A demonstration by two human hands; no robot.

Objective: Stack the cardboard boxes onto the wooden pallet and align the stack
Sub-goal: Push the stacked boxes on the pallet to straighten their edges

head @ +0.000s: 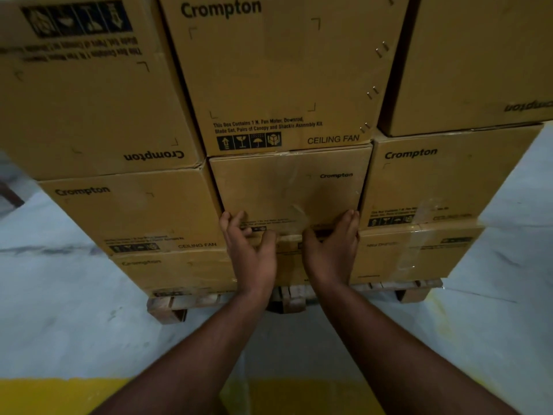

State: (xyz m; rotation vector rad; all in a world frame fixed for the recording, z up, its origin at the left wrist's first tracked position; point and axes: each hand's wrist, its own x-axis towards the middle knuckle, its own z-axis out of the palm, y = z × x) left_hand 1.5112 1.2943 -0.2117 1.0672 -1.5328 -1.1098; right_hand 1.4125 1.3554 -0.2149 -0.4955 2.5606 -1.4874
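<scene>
1. While the Crompton ceiling fan boxes [287, 79] are being carried three columns wide by the wooden pallet [167, 307], the middle box [287, 187] is being touched low on its front face.
2. That face is being pressed by the left hand [251, 250], its fingers spread and lightly bent.
3. The right hand [332, 247] is being laid flat beside it, fingers straight and together.
4. The pallet is being borne by the grey floor [59, 324], beside a yellow floor stripe [45, 396].
</scene>
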